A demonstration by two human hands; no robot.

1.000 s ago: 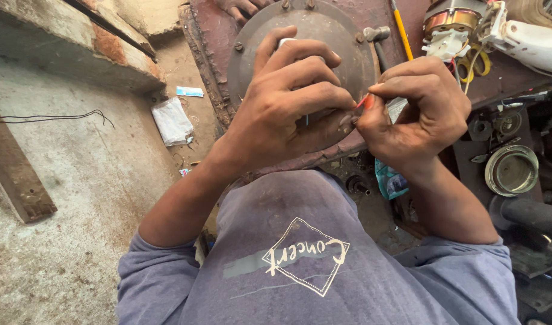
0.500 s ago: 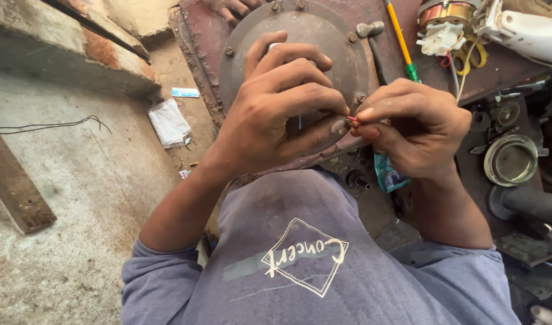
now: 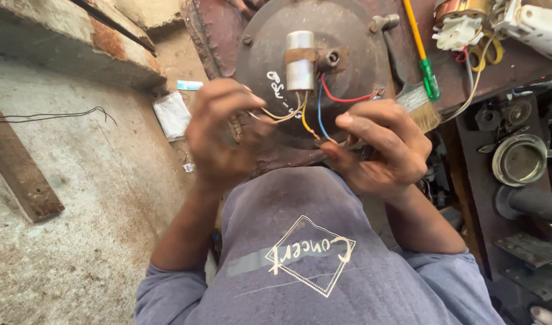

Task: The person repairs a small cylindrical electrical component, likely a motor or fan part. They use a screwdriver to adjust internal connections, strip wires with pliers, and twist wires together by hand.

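Observation:
A round, dark, rusty motor housing [image 3: 354, 42] lies in front of me with a silver cylindrical capacitor [image 3: 300, 60] strapped to its top. Yellow, blue and red wires [image 3: 315, 111] run from the capacitor down toward my hands. My left hand [image 3: 225, 135] is curled at the housing's left rim and pinches the yellow wires. My right hand [image 3: 381, 147] sits at the lower right rim, thumb and fingers closed on the ends of the blue and orange wires.
A brush [image 3: 417, 102] and a yellow screwdriver with a green handle [image 3: 421, 51] lie right of the housing. A wound coil part with white connector [image 3: 462, 24] sits at top right. Metal parts and a round cup [image 3: 519, 159] fill the right side. Concrete floor [image 3: 77, 180] spreads left.
My hands have drawn apart and back from the middle of the housing, uncovering the capacitor and its coloured wires. The view has shifted slightly.

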